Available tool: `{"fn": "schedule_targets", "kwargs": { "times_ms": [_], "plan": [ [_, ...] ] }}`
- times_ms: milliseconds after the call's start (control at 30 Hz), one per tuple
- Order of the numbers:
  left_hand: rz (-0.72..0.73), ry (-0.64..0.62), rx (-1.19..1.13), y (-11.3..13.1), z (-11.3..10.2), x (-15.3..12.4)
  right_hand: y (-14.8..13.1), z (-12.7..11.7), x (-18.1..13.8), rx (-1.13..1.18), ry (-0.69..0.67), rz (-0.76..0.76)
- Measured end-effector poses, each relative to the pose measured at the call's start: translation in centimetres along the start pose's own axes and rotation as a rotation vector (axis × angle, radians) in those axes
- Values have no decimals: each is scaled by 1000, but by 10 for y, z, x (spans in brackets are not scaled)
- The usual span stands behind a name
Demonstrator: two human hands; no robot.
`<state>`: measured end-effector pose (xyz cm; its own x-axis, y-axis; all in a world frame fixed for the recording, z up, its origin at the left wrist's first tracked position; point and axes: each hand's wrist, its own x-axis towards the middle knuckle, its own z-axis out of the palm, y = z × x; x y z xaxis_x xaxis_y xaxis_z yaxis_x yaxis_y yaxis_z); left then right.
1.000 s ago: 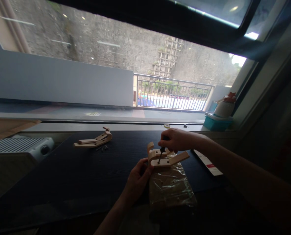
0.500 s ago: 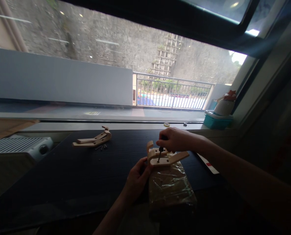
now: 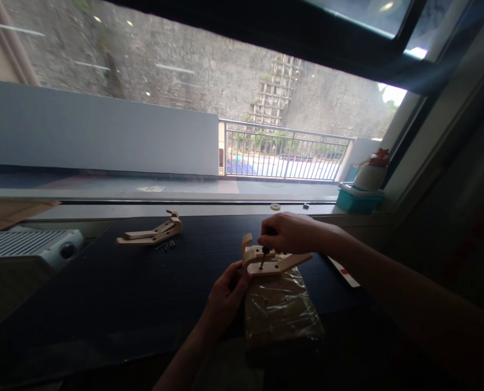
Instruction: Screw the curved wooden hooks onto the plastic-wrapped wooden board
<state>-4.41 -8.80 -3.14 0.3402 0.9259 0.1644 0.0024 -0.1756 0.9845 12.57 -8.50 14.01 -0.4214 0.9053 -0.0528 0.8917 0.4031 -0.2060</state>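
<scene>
Lower now, the right hand [image 3: 290, 232] sits closer to the wooden piece [image 3: 275, 264], closed tight around a small dark screwdriver [image 3: 262, 257] that stands in it. That pale, curvy, layered piece rests on a clear plastic bag [image 3: 280, 312] on the dark table [image 3: 103, 288]. The left hand [image 3: 225, 296] pinches its near end.

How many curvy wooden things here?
2. One pale curved wooden piece lies left on the black table; a second piece, in the left hand, is under the right hand's screwdriver. Plastic pack may hide more.
</scene>
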Motion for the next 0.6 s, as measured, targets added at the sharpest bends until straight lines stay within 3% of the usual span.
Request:
{"fn": "schedule_targets", "kwargs": {
  "times_ms": [133,233,600],
  "plan": [
    [-9,74,-2,-4,-1,0,-1,-6,-4,-19,-30,-66],
    [21,52,-39,-6,-2,0,-2,-9,-6,-13,-26,-101],
    [91,16,62,-2,-3,1,-3,2,-4,-66,51,4]
  ]
}}
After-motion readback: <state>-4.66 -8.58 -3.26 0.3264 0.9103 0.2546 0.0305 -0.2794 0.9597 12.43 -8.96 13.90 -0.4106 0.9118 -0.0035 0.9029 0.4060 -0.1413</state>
